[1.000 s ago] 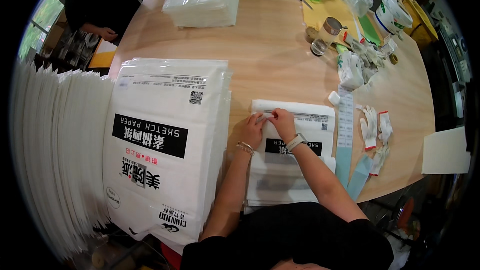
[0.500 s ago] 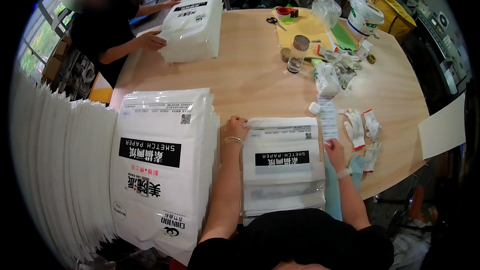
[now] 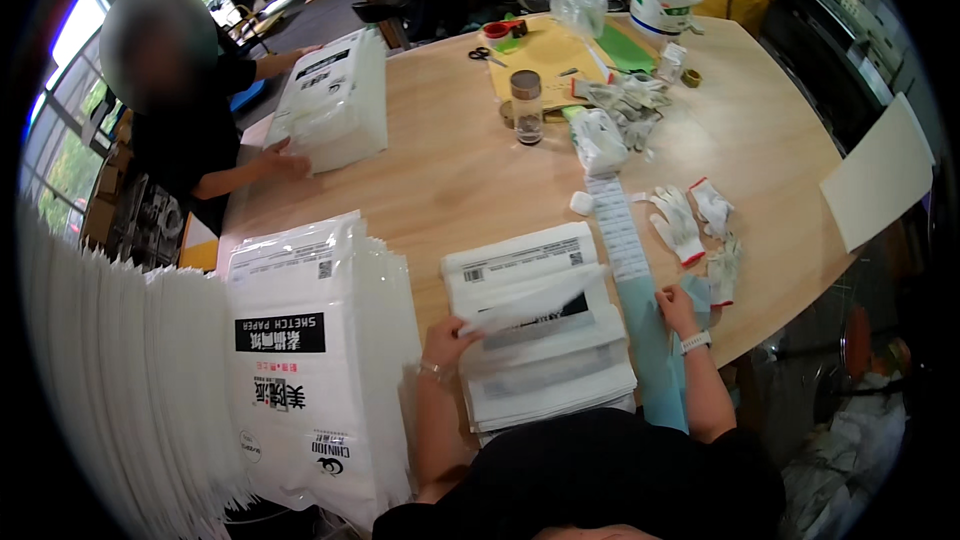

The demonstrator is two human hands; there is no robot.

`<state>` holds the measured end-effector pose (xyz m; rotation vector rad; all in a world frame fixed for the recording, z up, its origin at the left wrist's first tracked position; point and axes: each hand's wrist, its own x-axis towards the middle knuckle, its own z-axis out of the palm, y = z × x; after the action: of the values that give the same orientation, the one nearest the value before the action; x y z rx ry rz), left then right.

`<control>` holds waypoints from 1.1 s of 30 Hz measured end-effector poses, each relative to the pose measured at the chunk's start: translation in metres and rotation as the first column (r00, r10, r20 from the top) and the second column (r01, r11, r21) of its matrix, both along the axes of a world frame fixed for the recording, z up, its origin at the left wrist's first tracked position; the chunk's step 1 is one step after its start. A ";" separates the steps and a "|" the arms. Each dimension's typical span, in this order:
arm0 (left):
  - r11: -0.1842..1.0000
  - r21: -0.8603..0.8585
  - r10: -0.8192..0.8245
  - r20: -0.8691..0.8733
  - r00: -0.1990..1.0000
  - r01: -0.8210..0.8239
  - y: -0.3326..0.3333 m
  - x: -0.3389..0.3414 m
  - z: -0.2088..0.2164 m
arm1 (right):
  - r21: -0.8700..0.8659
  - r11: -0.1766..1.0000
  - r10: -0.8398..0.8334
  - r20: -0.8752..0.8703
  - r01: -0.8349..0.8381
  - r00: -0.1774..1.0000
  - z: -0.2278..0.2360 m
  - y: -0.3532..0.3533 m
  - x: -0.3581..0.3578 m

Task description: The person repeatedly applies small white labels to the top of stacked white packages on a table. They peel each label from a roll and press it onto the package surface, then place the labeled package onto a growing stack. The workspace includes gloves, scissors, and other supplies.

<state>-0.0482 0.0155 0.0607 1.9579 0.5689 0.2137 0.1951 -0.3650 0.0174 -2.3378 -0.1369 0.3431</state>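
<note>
In front of me lies a pile of white printed plastic bags [image 3: 545, 385]. My left hand [image 3: 450, 342] pinches the left edge of the top bag, whose film is lifted and folded over the black printed panel. To the right of the pile runs a long strip of white labels [image 3: 618, 225] with pale blue backing [image 3: 648, 360]. My right hand [image 3: 680, 312] is at the right edge of that backing, fingers pinched together; what is between them is too small to make out.
A tall stack of packed paper bags [image 3: 290, 370] stands on my left. Across the table a person handles another paper pack [image 3: 330, 100]. White gloves [image 3: 678, 225], a glass jar [image 3: 526, 105], a tissue pack [image 3: 598, 140], scissors [image 3: 487, 55] and a white bucket [image 3: 660, 0] are around.
My left hand has moved from the pile's far left corner toward me, lifting the top bag's film. My right hand has moved slightly nearer me. The view has shifted.
</note>
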 end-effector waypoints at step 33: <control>0.518 -0.818 -0.198 -0.398 0.896 -0.249 -0.149 0.253 -0.016 | 0.032 0.949 0.239 0.579 -0.314 0.780 0.079 0.064 0.038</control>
<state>0.2050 -0.1330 0.0447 0.9682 0.8073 -0.4736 0.2328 -0.3006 0.0964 -2.2206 -0.7815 -0.2393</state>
